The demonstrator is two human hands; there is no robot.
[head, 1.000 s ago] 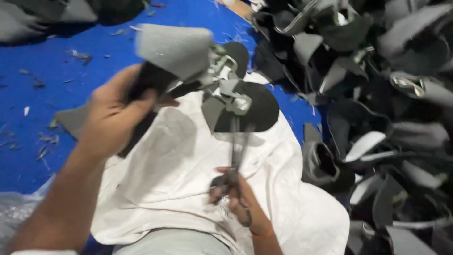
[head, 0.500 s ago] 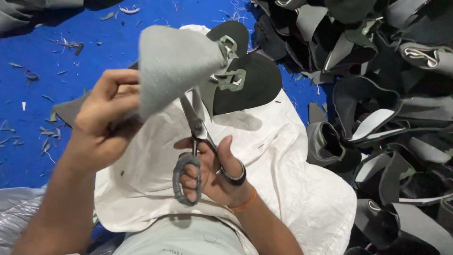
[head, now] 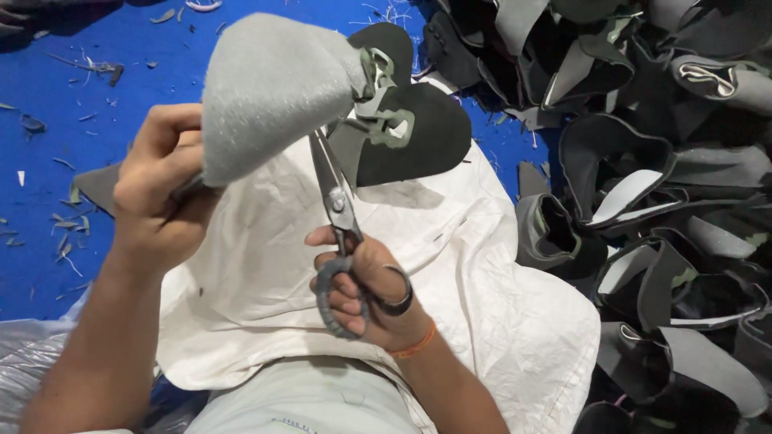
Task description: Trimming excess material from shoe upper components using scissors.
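Over the lap, both hands work on one shoe piece. The left hand (head: 161, 193) is clenched on the lower edge of a grey shoe upper (head: 269, 88), fingers curled over the front and the thumb tucked behind, holding it raised above a white sack (head: 482, 265). This upper is a soft, folded shape: its near face is pale grey and fuzzy like felt, rounded at the top and tapering toward the grip. Behind and to the right, its dark outer side shows as two rounded black flaps with pale greenish cut-out trim along the opening.

The right hand (head: 366, 293) grasps a pair of scissors (head: 338, 225), fingers through the dark wrapped loop and the thumb through a bare metal ring. The blades point up and away, and their tips reach the underside of the grey upper, just where the fuzzy face meets the black flaps; whether the blades are apart or together cannot be told. An orange band (head: 416, 347) circles the right wrist.

The white sack lies spread across the knees, creased and loose, and hangs over the blue floor (head: 72, 96), which is strewn with small grey trimmings. To the right, touching the edge of the sack, lies a heap of shoe uppers (head: 667, 177), black and grey, tumbled over one another.
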